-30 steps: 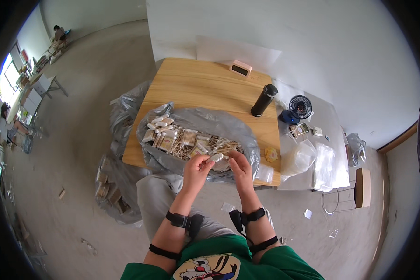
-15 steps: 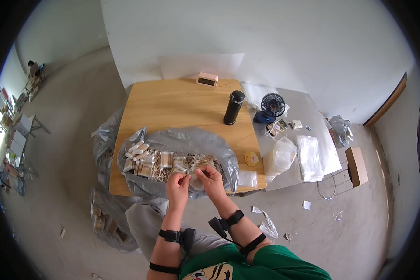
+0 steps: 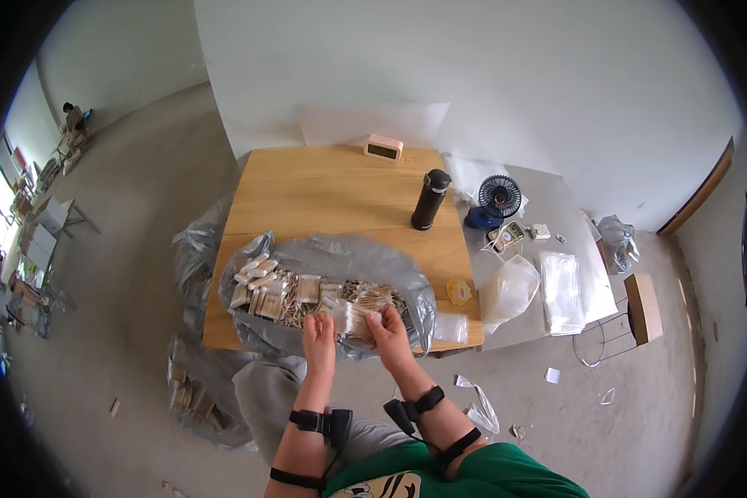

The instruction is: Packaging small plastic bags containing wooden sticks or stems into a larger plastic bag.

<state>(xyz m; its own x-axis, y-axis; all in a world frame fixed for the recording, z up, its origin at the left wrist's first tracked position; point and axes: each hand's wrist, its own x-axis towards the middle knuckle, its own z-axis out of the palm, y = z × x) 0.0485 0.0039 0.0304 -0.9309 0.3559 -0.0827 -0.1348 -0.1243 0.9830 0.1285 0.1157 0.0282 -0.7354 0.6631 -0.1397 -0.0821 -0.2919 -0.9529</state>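
On the near part of the table lies an opened grey plastic bag (image 3: pixel 349 249) full of loose cotton swabs (image 3: pixel 377 294) and packed bundles of them. My right hand (image 3: pixel 389 339) grips a bunch of cotton swabs (image 3: pixel 358 320) just above the bag's near edge. Close beside it, my left hand (image 3: pixel 319 334) is closed on a small transparent bag (image 3: pixel 337 310), next to the swabs' left end. Whether the swabs' tips are inside that bag I cannot tell. White-tipped packets (image 3: pixel 257 270) sit at the grey bag's left end.
A black bottle (image 3: pixel 431 200) and a pink clock (image 3: pixel 383 148) stand on the wooden table (image 3: pixel 324 187). Yellow cards (image 3: pixel 459 291) and small transparent bags (image 3: pixel 451 327) lie at its right edge. A fan (image 3: pixel 499 197) and plastic sleeves (image 3: pixel 561 292) occupy the side table.
My hands have moved slightly apart. A bunch of swabs now shows lengthwise between them, with the small transparent bag at my left fingers. The whole view has shifted a little.
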